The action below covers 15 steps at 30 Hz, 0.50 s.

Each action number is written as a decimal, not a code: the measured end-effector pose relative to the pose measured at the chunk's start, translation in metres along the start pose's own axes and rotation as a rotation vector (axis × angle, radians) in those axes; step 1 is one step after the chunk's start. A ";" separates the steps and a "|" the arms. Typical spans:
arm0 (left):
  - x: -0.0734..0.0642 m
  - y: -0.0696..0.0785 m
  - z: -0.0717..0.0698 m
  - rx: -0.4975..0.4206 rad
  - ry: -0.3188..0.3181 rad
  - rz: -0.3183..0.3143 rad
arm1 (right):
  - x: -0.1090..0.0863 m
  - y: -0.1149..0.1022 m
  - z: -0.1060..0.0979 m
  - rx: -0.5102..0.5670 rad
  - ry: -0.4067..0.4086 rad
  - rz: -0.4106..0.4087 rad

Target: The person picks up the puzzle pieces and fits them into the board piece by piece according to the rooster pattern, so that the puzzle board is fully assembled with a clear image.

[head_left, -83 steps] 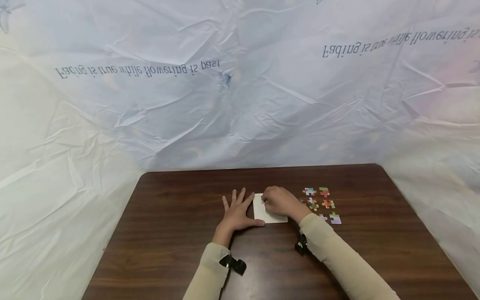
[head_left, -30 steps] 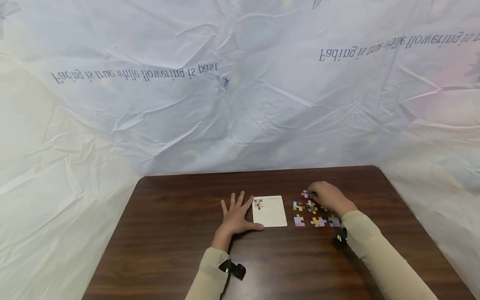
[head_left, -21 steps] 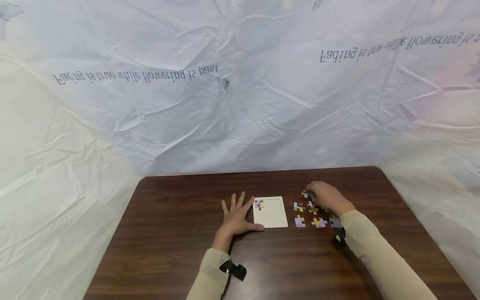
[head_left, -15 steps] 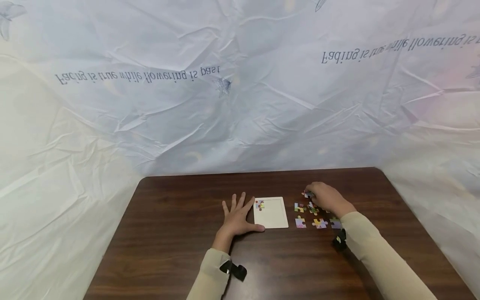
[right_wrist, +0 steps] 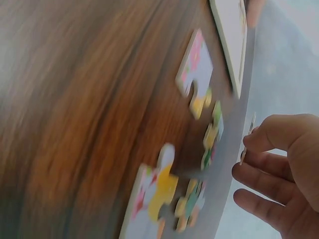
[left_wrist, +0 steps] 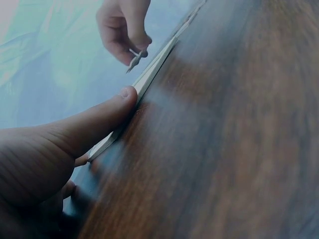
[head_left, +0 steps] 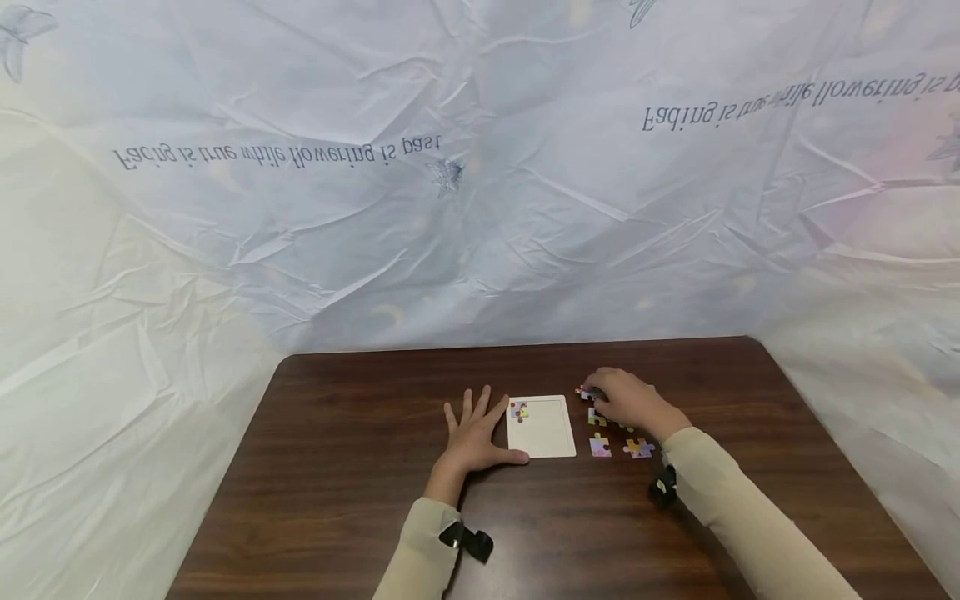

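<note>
A square white puzzle tray point(head_left: 543, 433) lies on the table, with one colourful puzzle piece point(head_left: 519, 410) in its far left corner. My left hand point(head_left: 471, 437) is spread at the tray's left side; its thumb point(left_wrist: 112, 112) rests against the near edge in the left wrist view. To the right of the tray, my right hand point(head_left: 626, 400) pinches another puzzle piece point(head_left: 587, 392) between thumb and fingers. In the right wrist view that held piece point(right_wrist: 247, 139) is seen nearly edge-on, raised off the table. My right hand covers part of the loose pieces.
Loose puzzle pieces lie right of the tray, among them a lilac piece point(head_left: 600, 447) and a yellow and lilac piece point(head_left: 640, 448). The brown wooden table point(head_left: 360, 433) ends at a pale printed cloth point(head_left: 480, 250) behind and at both sides.
The tray's corner piece, under my right hand at first, is now uncovered. My right hand went right to the loose pieces, picked one up and now moves left with it. My left hand stays put.
</note>
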State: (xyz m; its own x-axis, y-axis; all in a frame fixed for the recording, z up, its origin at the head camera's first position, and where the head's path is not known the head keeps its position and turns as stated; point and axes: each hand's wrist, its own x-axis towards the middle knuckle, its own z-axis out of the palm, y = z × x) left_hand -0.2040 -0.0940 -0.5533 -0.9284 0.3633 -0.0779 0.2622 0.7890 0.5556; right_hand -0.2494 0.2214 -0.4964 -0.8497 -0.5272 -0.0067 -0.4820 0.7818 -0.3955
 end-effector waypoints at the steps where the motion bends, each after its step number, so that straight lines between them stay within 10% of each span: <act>1: 0.000 0.000 0.000 0.003 0.000 0.001 | 0.001 -0.003 0.001 0.005 0.001 -0.011; 15: 0.000 0.000 -0.001 -0.010 -0.016 -0.009 | 0.015 -0.031 0.014 -0.059 0.005 -0.098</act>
State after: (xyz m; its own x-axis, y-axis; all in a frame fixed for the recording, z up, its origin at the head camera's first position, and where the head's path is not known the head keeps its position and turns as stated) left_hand -0.2041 -0.0943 -0.5526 -0.9266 0.3637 -0.0960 0.2507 0.7873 0.5633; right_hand -0.2447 0.1846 -0.4973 -0.7990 -0.6004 0.0343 -0.5745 0.7451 -0.3390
